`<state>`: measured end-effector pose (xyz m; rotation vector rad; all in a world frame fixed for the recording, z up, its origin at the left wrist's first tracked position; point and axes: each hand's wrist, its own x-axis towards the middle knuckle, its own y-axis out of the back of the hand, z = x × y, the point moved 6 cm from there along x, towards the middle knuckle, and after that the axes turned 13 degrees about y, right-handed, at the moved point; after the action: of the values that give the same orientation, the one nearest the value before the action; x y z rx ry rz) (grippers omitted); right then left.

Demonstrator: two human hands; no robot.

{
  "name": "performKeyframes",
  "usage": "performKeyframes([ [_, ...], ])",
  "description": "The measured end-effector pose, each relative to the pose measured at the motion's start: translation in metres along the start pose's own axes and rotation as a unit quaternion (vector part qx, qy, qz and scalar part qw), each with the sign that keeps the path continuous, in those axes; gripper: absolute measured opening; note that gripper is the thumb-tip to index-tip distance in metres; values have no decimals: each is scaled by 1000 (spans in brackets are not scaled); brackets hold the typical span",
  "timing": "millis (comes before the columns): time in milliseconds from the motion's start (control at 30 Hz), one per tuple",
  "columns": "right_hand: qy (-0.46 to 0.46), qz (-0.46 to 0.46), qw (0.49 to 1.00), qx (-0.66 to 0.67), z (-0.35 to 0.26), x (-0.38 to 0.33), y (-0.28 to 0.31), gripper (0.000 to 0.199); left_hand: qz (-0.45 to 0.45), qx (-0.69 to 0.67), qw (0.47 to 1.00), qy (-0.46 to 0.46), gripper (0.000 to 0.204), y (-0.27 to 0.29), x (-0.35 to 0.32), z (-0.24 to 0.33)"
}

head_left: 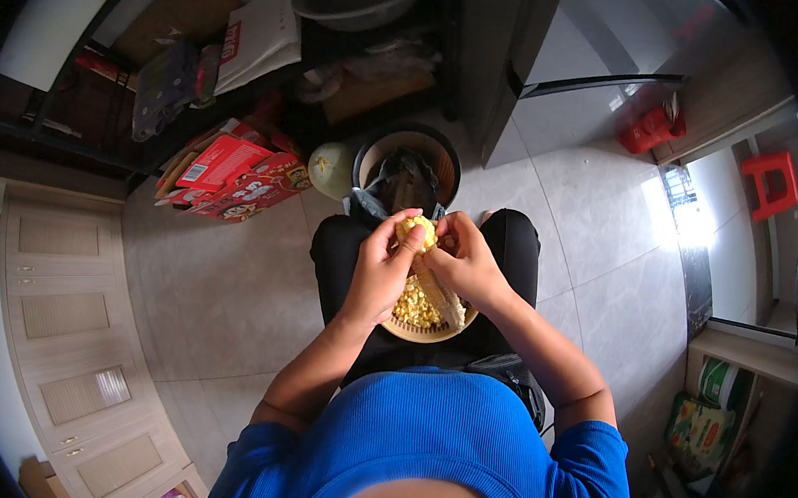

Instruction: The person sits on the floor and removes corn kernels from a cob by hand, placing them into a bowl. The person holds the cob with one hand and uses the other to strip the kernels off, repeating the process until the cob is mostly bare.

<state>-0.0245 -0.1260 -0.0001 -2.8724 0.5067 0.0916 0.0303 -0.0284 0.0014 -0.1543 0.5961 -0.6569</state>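
An ear of corn (416, 229) with yellow kernels at its far end is held up between my two hands. My left hand (374, 273) closes on its left side, thumb against the kernels. My right hand (470, 265) grips it from the right with bent fingers. Below the hands a pale, bare cob (444, 300) slants over a round bowl (423, 335) in my lap; whether it is part of the same ear I cannot tell. Loose yellow kernels (412, 307) lie in the bowl, partly hidden by my hands and the cob.
Just beyond my knees stands a round bin (453, 165) lined with a dark bag. Left of it are a pale green melon (331, 171) and red cardboard boxes (238, 175). A loaded shelf, a grey fridge (576, 104) and a red stool (770, 185) stand farther off.
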Motion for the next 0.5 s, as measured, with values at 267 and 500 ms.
performKeyframes([
  [267, 18, -11, 998, 66, 4, -1, 3, 24, -20, -39, 998, 34, 32, 7, 4, -1],
  [500, 45, -45, 996, 64, 6, -2, 3, 28, -30, -56, 995, 75, 35, 3, -1, 1],
])
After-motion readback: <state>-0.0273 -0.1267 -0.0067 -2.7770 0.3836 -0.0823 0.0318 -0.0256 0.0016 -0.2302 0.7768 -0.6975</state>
